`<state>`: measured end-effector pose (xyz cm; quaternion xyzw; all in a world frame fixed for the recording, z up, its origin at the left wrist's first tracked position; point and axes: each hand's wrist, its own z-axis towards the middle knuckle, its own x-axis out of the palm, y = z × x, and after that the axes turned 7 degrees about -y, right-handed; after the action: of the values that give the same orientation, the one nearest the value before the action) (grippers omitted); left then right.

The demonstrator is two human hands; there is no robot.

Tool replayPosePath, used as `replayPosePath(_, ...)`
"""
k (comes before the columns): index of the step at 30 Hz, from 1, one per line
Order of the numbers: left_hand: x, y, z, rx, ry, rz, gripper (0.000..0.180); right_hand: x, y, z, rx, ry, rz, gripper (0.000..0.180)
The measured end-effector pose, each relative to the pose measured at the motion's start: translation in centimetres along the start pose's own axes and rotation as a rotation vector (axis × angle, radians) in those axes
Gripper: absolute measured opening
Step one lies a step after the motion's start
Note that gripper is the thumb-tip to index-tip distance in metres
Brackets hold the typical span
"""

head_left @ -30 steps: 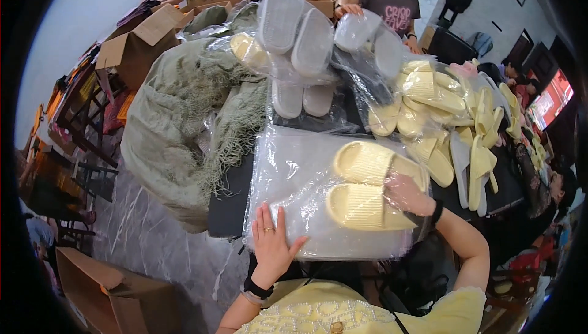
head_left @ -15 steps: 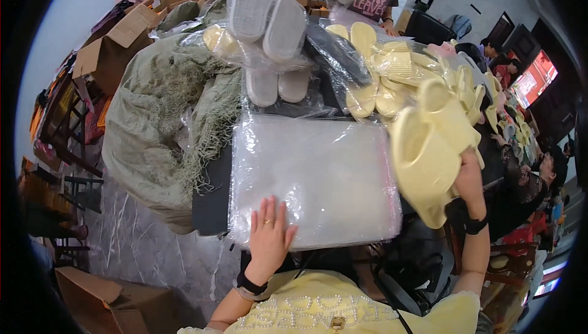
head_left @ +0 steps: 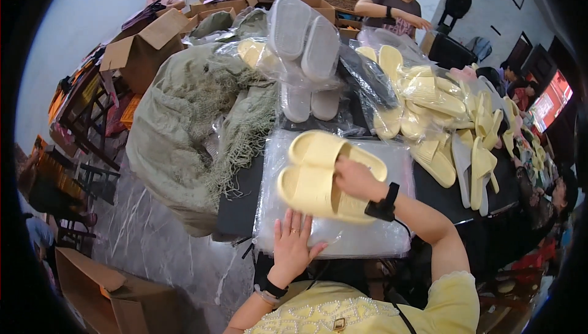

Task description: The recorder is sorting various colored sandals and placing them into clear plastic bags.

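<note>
A pair of pale yellow slide slippers (head_left: 306,184) is gripped in my right hand (head_left: 360,178), over a stack of clear plastic bags (head_left: 367,236) in front of me. The soles face down and the toes point left. My left hand (head_left: 295,242) lies with fingers spread on the near part of the stack, its fingertips close to the nearer slipper. Beyond the stack are grey slippers (head_left: 309,46) in clear bags and a heap of yellow slippers (head_left: 435,98), some bagged.
A large grey-green woven sack (head_left: 184,126) bulges at the table's left side. An open cardboard box (head_left: 135,297) stands on the floor at lower left, another box (head_left: 144,52) behind the sack. Across the table a person (head_left: 401,0) works; others sit at the right.
My right hand has carried the yellow slippers from the right to over the bag stack. My left hand stays on the bags. The view has shifted, showing more of the far room.
</note>
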<state>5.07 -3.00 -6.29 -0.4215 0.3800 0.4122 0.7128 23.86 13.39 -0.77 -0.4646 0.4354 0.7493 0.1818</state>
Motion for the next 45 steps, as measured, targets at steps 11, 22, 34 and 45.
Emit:
replayPosePath(11,-0.5,0.0,1.0,0.044,0.169,-0.023,0.096,-3.2,2.8,-7.6,0.234,0.171,-0.106,0.023)
replayPosePath(22,-0.4,-0.7,0.5,-0.025,0.190,0.026,0.101,-7.0,-10.8,-19.8,0.538,-0.652,-0.222,0.019)
replayPosePath(34,-0.7,-0.5,0.7,-0.015,0.192,0.043,0.100,-15.6,-20.1,-25.7,1.035,-0.695,-0.575,0.036)
replayPosePath(45,-0.5,-0.4,0.5,0.011,0.174,0.011,0.098,-18.4,-33.0,-25.4,1.318,-1.175,-0.143,0.051)
